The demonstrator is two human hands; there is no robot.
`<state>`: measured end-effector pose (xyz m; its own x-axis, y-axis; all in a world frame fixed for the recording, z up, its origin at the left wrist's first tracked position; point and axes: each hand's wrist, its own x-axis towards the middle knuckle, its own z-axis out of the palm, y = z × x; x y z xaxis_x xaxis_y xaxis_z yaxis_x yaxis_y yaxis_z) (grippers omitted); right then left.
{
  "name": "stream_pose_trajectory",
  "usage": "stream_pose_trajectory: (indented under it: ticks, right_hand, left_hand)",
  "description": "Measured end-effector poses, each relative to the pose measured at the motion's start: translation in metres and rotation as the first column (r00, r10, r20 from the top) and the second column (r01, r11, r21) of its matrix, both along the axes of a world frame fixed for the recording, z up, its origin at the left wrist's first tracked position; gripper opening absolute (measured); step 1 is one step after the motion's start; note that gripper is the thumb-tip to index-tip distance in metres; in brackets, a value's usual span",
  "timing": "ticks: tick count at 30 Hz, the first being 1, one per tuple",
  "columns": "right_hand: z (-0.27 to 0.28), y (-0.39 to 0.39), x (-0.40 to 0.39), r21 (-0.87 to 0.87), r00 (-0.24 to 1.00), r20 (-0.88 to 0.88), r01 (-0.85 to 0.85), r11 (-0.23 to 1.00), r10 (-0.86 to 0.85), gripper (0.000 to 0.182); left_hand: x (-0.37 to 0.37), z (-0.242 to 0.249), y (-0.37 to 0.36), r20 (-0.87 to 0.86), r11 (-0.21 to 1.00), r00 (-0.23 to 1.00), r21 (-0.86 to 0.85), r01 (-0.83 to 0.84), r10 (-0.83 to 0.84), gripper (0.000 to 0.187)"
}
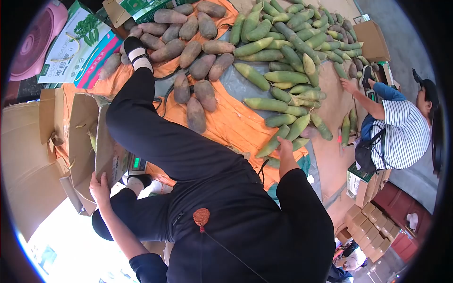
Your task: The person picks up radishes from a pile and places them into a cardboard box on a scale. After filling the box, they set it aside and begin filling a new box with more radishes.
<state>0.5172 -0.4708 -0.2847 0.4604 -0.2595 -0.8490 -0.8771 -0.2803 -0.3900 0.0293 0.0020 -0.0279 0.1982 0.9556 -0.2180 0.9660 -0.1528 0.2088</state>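
Observation:
My left hand (100, 189) grips the edge of an open cardboard box (84, 137). This box stands against a scale with a lit green display (137, 162). Inside it part of a green radish (92, 139) shows. On the right, my right hand (284, 148) is closed about the end of a long green radish (272, 143) at the near edge of the pile. Other green radishes (298, 126) lie right beside that hand. Its fingertips are partly hidden.
Dusky purple radishes (196, 115) lie on an orange cloth (226, 118). A printed carton (75, 47) and a pink fan (40, 40) stand at the upper left. At the right, a person in a striped shirt (401, 132) reaches toward the pile. Stacked cartons (373, 231) stand lower right.

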Motion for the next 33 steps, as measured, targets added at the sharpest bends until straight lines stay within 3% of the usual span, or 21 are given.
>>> stream_pose_trajectory:
  ticks: [1,3,5,7,8,9,13,15,17,19,21,27,33]
  right_hand:
    - [-0.004,0.001,-0.002,-0.001,1.000,-0.001,-0.006,1.000,0.006,0.059]
    - [-0.015,0.010,-0.009,0.080,0.975,0.172,0.130,0.988,-0.142,0.034]
    - [-0.050,-0.001,-0.007,0.064,0.978,0.199,0.049,0.997,-0.061,0.037]
    - [-0.050,0.007,-0.004,0.044,0.974,0.227,-0.029,0.999,0.019,0.041]
    - [-0.051,0.011,-0.003,-0.079,0.967,0.233,-0.084,0.993,0.101,0.045]
    - [-0.043,0.019,-0.005,-0.200,0.956,0.229,-0.136,0.970,0.182,0.049]
    - [-0.011,0.049,-0.014,-0.220,0.909,0.318,-0.206,0.954,0.270,0.054]
    - [-0.004,0.067,-0.016,-0.233,0.752,0.232,-0.573,0.786,0.617,0.058]
    - [-0.010,0.093,-0.017,-0.154,0.703,0.262,-0.646,0.748,0.661,0.058]
    - [-0.022,0.120,-0.020,-0.061,0.650,0.287,-0.721,0.691,0.703,0.058]
    - [-0.036,0.146,-0.015,-0.143,0.499,0.346,-0.809,0.570,0.795,0.053]
    - [-0.027,0.196,-0.002,-0.229,0.305,0.349,-0.889,0.396,0.886,0.050]
    - [-0.017,0.183,-0.018,-0.168,0.335,0.229,-0.911,0.376,0.914,0.049]
  left_hand:
    - [0.001,0.002,-0.001,0.003,1.000,1.000,0.004,0.013,-0.013,0.031]
    - [-0.010,-0.007,0.001,-0.018,0.999,1.000,0.050,0.008,-0.007,0.031]
    - [-0.004,-0.002,0.000,-0.007,0.999,1.000,0.032,0.026,-0.025,0.031]
    - [0.003,0.002,-0.001,-0.017,1.000,1.000,0.026,0.013,-0.013,0.031]
    - [0.004,0.003,-0.002,-0.027,1.000,1.000,0.020,0.010,-0.009,0.030]
    - [0.002,0.003,-0.001,-0.029,1.000,1.000,0.019,0.006,-0.006,0.030]
    - [0.000,-0.001,0.001,0.005,1.000,1.000,0.001,-0.014,0.014,0.032]
    - [0.000,-0.001,0.000,-0.016,0.999,0.999,0.010,-0.050,0.050,0.031]
    - [-0.002,0.000,0.002,-0.008,0.998,0.999,-0.055,-0.043,0.043,0.031]
    - [0.007,0.006,-0.004,-0.028,1.000,1.000,0.028,-0.012,0.013,0.031]
    - [0.011,0.011,-0.006,-0.032,1.000,0.999,0.012,-0.021,0.022,0.030]
    - [0.010,0.012,-0.008,0.050,0.998,0.998,0.035,-0.043,0.041,0.029]
    - [0.009,0.014,-0.010,0.148,0.993,0.983,0.030,-0.111,0.105,0.030]
